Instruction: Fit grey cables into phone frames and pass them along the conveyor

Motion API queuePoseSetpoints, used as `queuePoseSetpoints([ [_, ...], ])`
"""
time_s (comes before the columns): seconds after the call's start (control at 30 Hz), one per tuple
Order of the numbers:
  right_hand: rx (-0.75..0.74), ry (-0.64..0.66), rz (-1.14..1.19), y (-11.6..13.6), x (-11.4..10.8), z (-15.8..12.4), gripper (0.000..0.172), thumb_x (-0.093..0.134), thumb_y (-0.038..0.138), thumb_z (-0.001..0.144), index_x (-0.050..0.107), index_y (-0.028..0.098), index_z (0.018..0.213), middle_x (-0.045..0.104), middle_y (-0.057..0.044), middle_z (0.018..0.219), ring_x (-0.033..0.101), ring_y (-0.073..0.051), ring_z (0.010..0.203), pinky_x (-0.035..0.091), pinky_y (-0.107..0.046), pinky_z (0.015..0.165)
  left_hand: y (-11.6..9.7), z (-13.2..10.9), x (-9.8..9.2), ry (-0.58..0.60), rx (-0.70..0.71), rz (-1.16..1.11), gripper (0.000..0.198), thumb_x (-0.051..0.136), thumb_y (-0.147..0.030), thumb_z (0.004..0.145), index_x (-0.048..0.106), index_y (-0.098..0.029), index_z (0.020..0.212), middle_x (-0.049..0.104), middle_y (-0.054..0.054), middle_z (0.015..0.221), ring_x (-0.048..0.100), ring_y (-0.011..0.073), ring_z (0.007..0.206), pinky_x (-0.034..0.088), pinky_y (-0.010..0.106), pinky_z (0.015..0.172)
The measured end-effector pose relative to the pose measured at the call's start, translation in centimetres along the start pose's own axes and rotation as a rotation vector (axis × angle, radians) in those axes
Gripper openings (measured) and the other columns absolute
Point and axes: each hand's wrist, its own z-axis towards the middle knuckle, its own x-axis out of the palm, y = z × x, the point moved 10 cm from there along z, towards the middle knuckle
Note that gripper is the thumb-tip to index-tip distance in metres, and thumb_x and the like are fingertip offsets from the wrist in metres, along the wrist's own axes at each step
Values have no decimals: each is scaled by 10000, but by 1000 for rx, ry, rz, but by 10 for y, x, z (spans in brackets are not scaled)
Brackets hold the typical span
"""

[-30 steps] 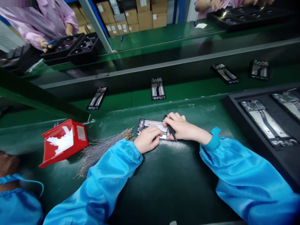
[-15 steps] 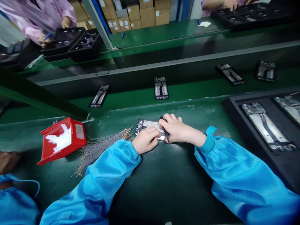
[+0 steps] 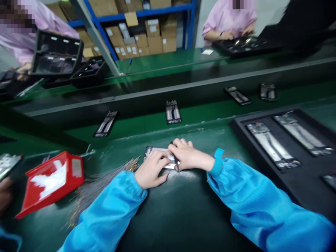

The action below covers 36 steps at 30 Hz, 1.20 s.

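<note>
An opened phone body lies on the green bench, mostly covered by both hands. My left hand rests over its left part, thumb and fingers apart, fingertips on the phone. Over the right part, my right hand has its fingers curled round dark tweezers, whose lower end points toward the bench. Beside my left forearm lies a bundle of thin grey cables with gold-coloured ends.
A red bin with white pieces stands at left. A black foam tray with phone bodies lies at right. More phone bodies lie along the strip behind. Co-workers are across the bench; another's hand is at far left.
The view has shifted, showing more shelf. My left thumb has spread from the fingers; my right hand keeps the tweezers. Across the bench, a person has tilted up a black tray.
</note>
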Motion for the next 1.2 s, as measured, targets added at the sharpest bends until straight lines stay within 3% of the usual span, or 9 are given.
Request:
queuePoseSetpoints([
  [0.13,-89,45,39,-21,-19,12,388,628,431,654,467,238,950,485,-54,995,461,-234,918,397,-341,712,20,1,-8,50,-41,209,641,566,-451,712,370,-212,1273,449,127,1225,396,303,1106,322,459,893],
  [0.3,379,-139,-53,-172,-99,-7,298,599,368,714,509,258,976,527,-35,1053,480,-213,999,398,-315,776,60,13,-28,58,-158,306,633,559,-530,695,424,-238,1239,531,92,1116,482,269,998,357,405,839],
  [0.4,628,-204,-90,-270,-128,-45,291,563,335,751,508,208,1007,549,-80,1032,514,-226,978,408,-318,771,121,23,-51,10,-471,345,595,449,-581,749,449,-212,1216,536,99,1097,495,268,996,398,368,812],
  [0.53,938,-231,-108,-373,-133,-101,372,565,354,745,486,148,1045,545,-161,1056,543,-283,956,424,-354,733,201,23,-65,20,-1015,353,643,276,-628,801,417,-190,1251,536,142,1063,525,292,987,434,372,778],
  [0.67,1082,-241,-101,-428,-125,-128,482,530,458,753,434,140,1103,539,-183,1074,563,-284,936,429,-337,692,184,73,-50,-68,-914,466,536,358,-546,819,464,-206,1220,468,150,1177,463,316,1073,413,400,840],
  [0.77,1135,-229,-104,-445,-121,-132,540,517,517,741,443,110,1088,551,-208,1047,565,-304,919,427,-361,676,140,126,-10,-74,-712,401,520,427,-508,814,448,-208,1237,382,153,1278,419,304,1133,381,386,901],
  [0.9,1138,-231,-154,-442,-128,-127,539,533,544,704,474,135,1050,563,-206,1044,551,-351,932,415,-412,677,117,170,29,-62,-756,320,642,509,-558,753,380,-237,1295,276,165,1363,332,401,1192,309,497,944],
  [1.07,1044,-298,-228,-399,-151,-140,537,541,565,674,471,161,1021,608,-146,943,570,-308,899,405,-350,684,127,177,20,-128,-727,286,508,502,-323,794,405,-229,1284,348,164,1301,395,367,1152,344,491,931],
  [1.2,906,-400,-222,-323,-156,-193,437,512,585,691,474,198,892,607,-57,754,587,-241,742,396,-300,630,119,153,6,-132,-538,39,522,558,-282,697,477,-167,1199,441,107,1153,471,252,1092,368,375,982],
])
